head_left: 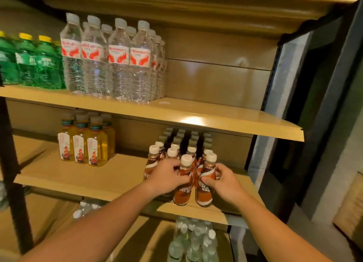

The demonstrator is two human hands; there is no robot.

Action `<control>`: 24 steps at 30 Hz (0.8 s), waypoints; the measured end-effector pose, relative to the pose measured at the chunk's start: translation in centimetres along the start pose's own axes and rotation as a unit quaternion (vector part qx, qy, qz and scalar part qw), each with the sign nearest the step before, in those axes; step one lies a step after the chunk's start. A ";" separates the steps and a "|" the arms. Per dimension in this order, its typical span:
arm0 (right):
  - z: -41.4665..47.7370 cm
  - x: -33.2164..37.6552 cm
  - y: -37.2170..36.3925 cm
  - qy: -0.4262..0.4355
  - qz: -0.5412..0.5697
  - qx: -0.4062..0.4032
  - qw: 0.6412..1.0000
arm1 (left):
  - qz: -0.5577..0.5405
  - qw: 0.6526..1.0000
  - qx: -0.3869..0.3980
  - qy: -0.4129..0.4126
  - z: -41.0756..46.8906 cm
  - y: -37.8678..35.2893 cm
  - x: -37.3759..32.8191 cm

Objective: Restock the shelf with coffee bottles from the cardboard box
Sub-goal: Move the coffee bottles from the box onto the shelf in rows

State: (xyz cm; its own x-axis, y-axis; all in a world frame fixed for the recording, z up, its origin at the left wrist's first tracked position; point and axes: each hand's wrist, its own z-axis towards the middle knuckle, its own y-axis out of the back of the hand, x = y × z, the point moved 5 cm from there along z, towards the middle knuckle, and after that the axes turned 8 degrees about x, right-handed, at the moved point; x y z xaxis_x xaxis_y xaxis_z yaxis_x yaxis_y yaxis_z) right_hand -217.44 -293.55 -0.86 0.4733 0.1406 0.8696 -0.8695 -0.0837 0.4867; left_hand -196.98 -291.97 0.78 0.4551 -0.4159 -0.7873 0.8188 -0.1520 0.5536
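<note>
Curling round two coffee bottles at the shelf front, the fingers (181, 180) of the left hand (167, 176) gripped the middle front bottle (183, 194) across its label. The right hand (225, 181) gripped the right front bottle (204, 196) between thumb and fingers. Both bottles stood upright, side by side, at the front lip of the middle shelf (98, 176).

The left hand hid much of a third front bottle (150, 164) just left of them. Behind all three stood the coffee block (188, 144), rows of white-capped bottles running back into shadow, the rear ones too dark to count.

Left of the coffee block, well apart, stood yellow drink bottles (84, 145), with a stretch of shelf board showing between. Above the coffee block ran the upper shelf (216, 114). Clear water bottles (106, 59) and green bottles (33, 63), the latter cut off at the frame edge, stood to the upper left. Below the coffee block, pale bottles (192, 240) sat blurred on a lower level.
</note>
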 end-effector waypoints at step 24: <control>-0.6 -3.1 -0.7 0.069 0.069 -0.098 0.990 | 0.008 0.995 -0.090 -0.028 -0.3 -4.2 1.5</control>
State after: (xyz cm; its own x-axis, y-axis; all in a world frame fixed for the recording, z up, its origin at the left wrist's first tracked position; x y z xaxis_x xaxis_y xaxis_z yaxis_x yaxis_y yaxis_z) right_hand -218.38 -293.34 -3.96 0.3363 0.2756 0.9005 -0.9416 0.0797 0.3272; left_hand -199.66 -291.72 -2.84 0.4521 -0.4669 -0.7600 0.8637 0.0164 0.5037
